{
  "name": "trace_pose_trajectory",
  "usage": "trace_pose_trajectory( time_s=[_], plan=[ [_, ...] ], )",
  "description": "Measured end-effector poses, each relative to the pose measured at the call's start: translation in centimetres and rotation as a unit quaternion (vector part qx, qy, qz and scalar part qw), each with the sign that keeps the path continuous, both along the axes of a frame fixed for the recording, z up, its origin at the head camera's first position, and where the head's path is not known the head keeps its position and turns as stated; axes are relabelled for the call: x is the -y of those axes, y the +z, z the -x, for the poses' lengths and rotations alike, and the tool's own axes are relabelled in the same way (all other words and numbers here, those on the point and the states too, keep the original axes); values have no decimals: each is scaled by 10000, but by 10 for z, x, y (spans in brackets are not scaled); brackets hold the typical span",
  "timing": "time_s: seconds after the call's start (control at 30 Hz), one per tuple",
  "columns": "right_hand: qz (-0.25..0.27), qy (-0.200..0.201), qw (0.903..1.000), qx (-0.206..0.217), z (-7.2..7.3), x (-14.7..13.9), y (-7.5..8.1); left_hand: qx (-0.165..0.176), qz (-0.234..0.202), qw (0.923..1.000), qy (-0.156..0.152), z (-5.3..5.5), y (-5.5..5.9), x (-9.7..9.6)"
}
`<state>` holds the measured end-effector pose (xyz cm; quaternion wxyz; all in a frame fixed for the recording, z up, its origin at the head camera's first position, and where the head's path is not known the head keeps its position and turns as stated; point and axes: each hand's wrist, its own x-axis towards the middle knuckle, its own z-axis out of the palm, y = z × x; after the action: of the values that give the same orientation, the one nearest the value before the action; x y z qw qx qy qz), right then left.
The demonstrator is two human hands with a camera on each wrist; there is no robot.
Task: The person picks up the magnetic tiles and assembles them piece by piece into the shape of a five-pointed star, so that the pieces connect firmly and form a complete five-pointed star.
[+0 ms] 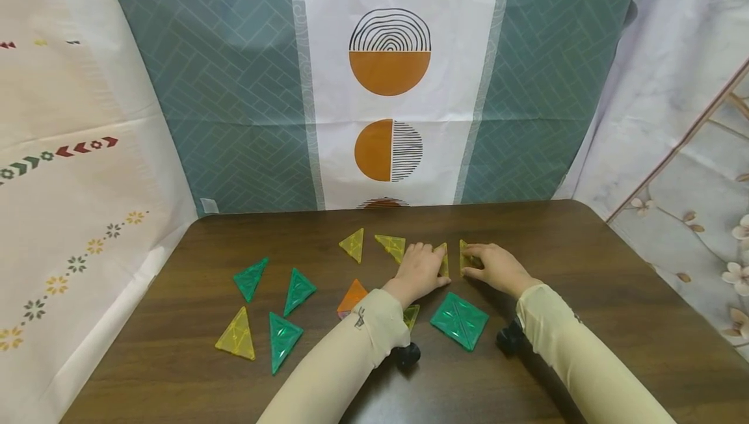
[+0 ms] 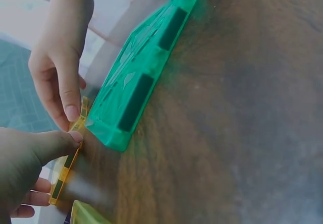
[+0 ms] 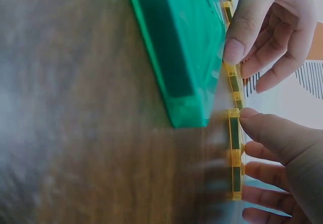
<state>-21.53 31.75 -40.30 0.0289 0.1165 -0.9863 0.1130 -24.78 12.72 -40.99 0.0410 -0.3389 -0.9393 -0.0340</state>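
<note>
The near edge of the table (image 1: 661,346) was cut off; the left sleeve (image 1: 333,369) covered part of an orange triangle (image 1: 354,292). Toward the far edge, the left hand (image 1: 419,268) hid part of a yellow tile (image 1: 445,261).

Yellow tile (image 1: 445,259), second yellow tile (image 1: 463,258), just apart, edges facing

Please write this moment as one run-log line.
left hand: holds yellow magnetic tile | right hand: holds another yellow magnetic tile | held tiles: apart
</note>
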Motion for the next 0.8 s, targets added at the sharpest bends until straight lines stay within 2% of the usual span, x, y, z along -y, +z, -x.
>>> trace_pose_trajectory(
  time_s=[0.3, 0.8],
  plan=[
    [94, 91, 9999, 61, -2, 6, 1, 56, 24, 9998, 188, -6, 0, 5],
    [163, 266, 9995, 84, -10, 15, 3, -117, -184, 9996, 206, -15, -5, 17]
  ],
)
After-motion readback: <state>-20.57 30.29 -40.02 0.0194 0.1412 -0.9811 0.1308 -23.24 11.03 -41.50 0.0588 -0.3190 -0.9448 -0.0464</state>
